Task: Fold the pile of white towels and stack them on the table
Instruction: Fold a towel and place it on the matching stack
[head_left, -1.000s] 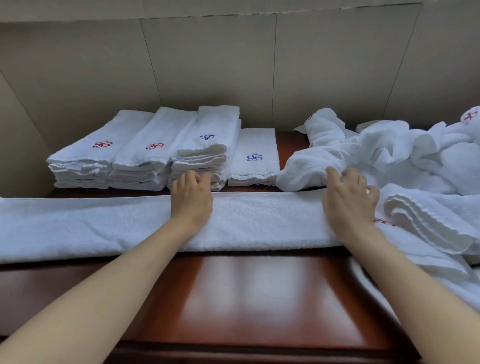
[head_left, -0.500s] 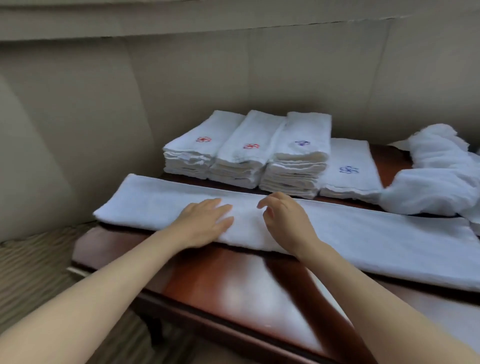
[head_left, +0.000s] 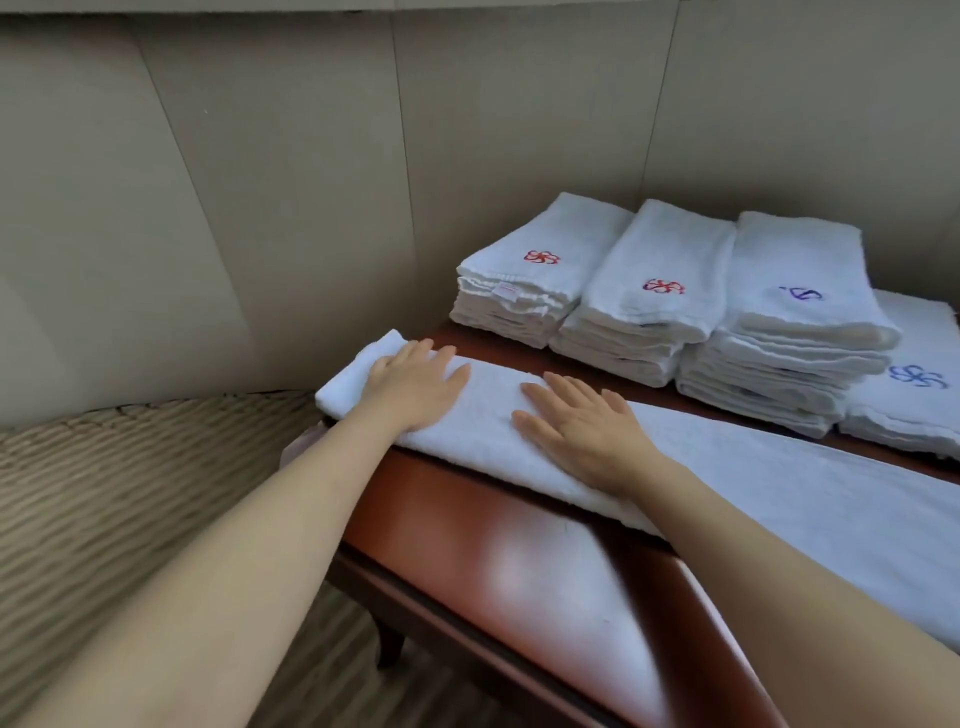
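Note:
A long white towel (head_left: 779, 488), folded into a narrow strip, lies across the dark red wooden table (head_left: 498, 561). Its left end reaches the table's left edge. My left hand (head_left: 415, 387) lies flat on that end with straight fingers. My right hand (head_left: 582, 423) presses flat on the strip just to the right of it. Behind the strip stand stacks of folded white towels: two with a red emblem (head_left: 535, 270) (head_left: 654, 301), one with a blue emblem (head_left: 800, 312), and a low one (head_left: 919, 384) at the right edge.
A beige panelled wall (head_left: 311, 182) runs behind and left of the table. Striped carpet (head_left: 130, 493) covers the floor to the left. One table leg (head_left: 389, 644) shows below the front edge.
Both hands have slid left along the strip to its left end and now lie flat. The view has swung left, and the loose pile of towels has gone out of frame.

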